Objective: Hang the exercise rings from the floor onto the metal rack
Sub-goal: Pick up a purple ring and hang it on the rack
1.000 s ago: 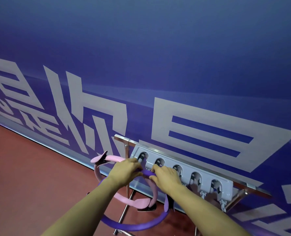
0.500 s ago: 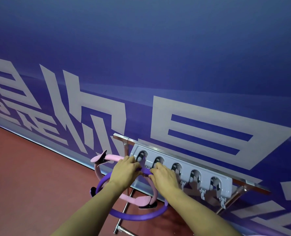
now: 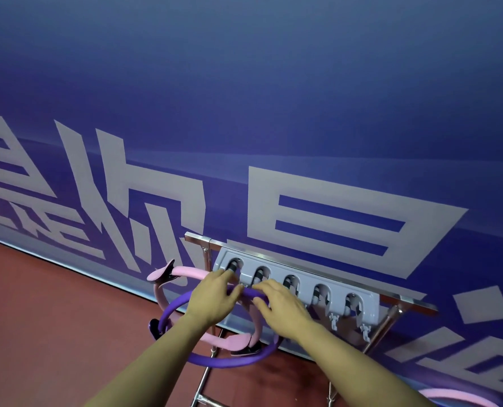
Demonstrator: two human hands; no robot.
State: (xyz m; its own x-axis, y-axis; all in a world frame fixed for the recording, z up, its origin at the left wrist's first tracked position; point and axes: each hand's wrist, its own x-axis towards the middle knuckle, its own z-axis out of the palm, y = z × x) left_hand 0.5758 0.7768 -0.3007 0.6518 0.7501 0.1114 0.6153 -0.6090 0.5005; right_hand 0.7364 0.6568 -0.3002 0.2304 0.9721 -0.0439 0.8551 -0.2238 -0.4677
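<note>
Both hands are on the top arc of the purple ring [image 3: 215, 361], holding it up against the grey hook strip [image 3: 300, 284] of the metal rack [image 3: 403, 302]. The left hand [image 3: 215, 298] curls its fingers over the ring; the right hand [image 3: 282, 305] pinches it just beside. A pink ring [image 3: 182, 273] hangs behind the left hand, partly hidden.

Shiny metal rack [image 3: 403, 302], matt foam-like purple ring [image 3: 229, 361]

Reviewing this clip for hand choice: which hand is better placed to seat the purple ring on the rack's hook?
Probably the left hand: it grips the purple ring directly below the grey holder's leftmost slot; the right hand sits further along.
</note>
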